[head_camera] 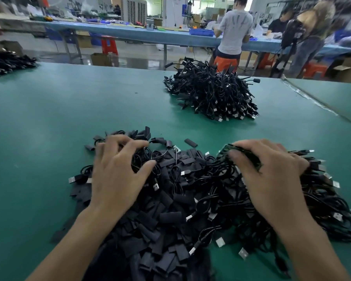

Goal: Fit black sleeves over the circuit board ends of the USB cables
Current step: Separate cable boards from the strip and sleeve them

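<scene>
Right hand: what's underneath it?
The right hand lies on a heap of black USB cables; green circuit board ends poke out by its thumb. What its palm covers is hidden.

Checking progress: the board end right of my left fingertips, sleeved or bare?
Bare: the green circuit board shows uncovered.

The near edge of the tabletop (49, 118) is crowded. A sleeve heap (150, 230) at its middle touches a cable heap (304, 203) that spreads toward the near right corner. The left hand (118, 171) rests on the first and the right hand (272, 175) on the second. Beyond them a broad bare band crosses the tabletop, broken only by one loose sleeve (190, 142). A second cable pile (211, 94) stands by the far edge and a third pile (6, 61) at the far left corner. The left side lies bare.
</scene>
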`<action>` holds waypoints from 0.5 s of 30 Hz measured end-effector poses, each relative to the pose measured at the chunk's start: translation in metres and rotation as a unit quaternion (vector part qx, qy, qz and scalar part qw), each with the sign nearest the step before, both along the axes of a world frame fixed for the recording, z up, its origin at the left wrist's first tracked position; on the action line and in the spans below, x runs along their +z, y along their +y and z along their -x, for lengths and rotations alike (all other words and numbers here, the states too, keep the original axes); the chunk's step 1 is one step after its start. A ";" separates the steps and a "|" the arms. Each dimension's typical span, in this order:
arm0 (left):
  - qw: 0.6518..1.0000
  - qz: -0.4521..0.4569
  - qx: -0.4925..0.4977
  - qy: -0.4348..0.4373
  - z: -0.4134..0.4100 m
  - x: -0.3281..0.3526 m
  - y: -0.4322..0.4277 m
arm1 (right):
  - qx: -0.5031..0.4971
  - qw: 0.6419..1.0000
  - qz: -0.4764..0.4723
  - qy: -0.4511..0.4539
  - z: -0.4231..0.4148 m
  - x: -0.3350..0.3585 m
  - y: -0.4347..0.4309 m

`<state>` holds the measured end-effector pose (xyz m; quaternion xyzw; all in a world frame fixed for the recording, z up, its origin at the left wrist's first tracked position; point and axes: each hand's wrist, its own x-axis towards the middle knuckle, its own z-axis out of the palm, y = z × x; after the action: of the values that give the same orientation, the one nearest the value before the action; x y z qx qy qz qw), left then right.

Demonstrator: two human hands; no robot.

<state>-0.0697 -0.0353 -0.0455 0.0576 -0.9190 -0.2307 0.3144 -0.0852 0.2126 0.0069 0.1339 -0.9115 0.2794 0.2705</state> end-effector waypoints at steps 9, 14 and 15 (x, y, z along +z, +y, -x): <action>0.901 -0.297 -0.306 -0.084 -0.012 -0.003 0.047 | 0.150 0.980 0.066 -0.111 0.003 0.006 -0.022; 0.863 -0.386 -0.324 -0.047 -0.012 -0.002 0.049 | 0.228 0.957 0.089 -0.155 0.002 -0.001 -0.027; 0.864 -0.386 -0.320 -0.045 -0.012 -0.002 0.048 | 0.242 0.952 0.097 -0.163 0.002 -0.004 -0.027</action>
<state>-0.0581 0.0124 -0.0474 -0.1125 -0.7379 -0.6517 0.1346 -0.0876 0.1855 0.0034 0.2761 -0.8522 0.4411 0.0544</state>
